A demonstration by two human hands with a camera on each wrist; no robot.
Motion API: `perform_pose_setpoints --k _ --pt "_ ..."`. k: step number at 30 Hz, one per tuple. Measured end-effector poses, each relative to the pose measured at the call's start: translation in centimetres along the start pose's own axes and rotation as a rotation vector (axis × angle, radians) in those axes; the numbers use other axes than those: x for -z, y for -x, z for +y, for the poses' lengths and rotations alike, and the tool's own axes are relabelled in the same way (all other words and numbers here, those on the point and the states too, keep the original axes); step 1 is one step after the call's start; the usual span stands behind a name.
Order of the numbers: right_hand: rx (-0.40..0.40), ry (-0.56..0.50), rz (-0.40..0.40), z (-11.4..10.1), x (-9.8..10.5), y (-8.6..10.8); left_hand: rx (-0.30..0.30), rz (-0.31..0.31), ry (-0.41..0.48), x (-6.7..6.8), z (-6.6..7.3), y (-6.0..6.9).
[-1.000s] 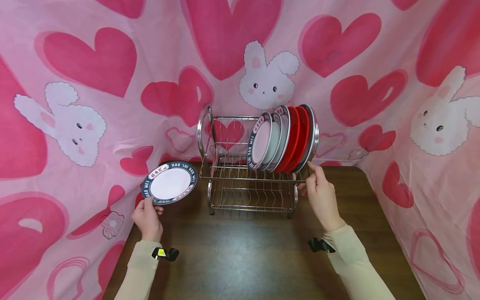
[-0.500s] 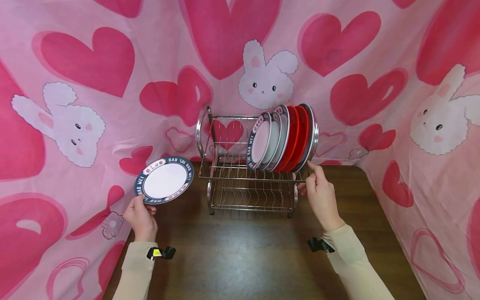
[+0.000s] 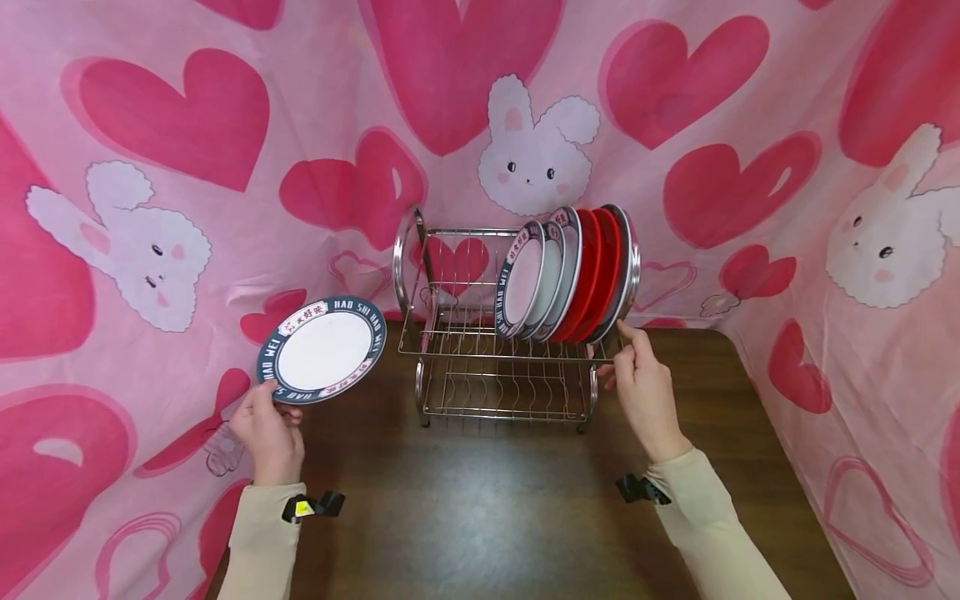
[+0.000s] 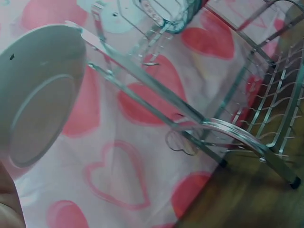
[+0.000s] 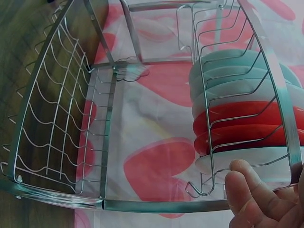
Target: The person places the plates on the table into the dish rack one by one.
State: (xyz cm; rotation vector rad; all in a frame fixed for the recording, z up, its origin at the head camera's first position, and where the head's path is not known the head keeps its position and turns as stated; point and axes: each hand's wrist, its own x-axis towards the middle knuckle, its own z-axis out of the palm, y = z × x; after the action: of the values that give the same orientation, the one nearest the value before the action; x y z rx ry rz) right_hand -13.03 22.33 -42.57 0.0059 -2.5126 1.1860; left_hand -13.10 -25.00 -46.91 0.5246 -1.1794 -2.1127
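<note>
My left hand (image 3: 270, 433) pinches the near rim of a white plate (image 3: 325, 352) with a dark patterned border, thumb on top. The plate hangs in the air, tilted, left of the metal dish rack (image 3: 510, 358). In the left wrist view its pale underside shows, apart from the rack. My right hand (image 3: 643, 392) grips the rack's front right corner; in the right wrist view the fingertips (image 5: 241, 167) lie by the frame, near the last plate. On the rack's upper tier, several plates stand on edge at the right: white patterned plates (image 3: 523, 283) and red plates (image 3: 588, 283).
The rack's lower tier (image 3: 502, 396) has wavy wire dividers. It stands on a dark wooden table (image 3: 480, 508), against a pink cloth (image 3: 450, 83) with hearts and rabbits that also hangs at both sides. Black cameras are strapped to both wrists.
The left hand has moved left and slightly up with the plate, further from the rack. The right hand has stayed at the rack's corner, and the racked plates stand as before.
</note>
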Motion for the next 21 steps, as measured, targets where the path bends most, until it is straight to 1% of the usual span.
perform_pose_setpoints --k 5,10,18,21 --pt "-0.007 -0.007 -0.003 0.0 0.0 0.0 0.028 -0.003 -0.009 -0.1 1.5 0.4" --pt "-0.009 -0.007 0.003 -0.1 -0.1 -0.1 0.075 -0.004 -0.016 -0.3 2.7 0.7" --pt "-0.013 0.001 0.0 0.0 0.0 0.0 0.09 -0.032 0.001 -0.9 4.0 1.4" --pt "-0.007 0.008 -0.001 0.0 -0.1 0.0 0.092 -0.03 0.008 -1.1 4.5 1.7"
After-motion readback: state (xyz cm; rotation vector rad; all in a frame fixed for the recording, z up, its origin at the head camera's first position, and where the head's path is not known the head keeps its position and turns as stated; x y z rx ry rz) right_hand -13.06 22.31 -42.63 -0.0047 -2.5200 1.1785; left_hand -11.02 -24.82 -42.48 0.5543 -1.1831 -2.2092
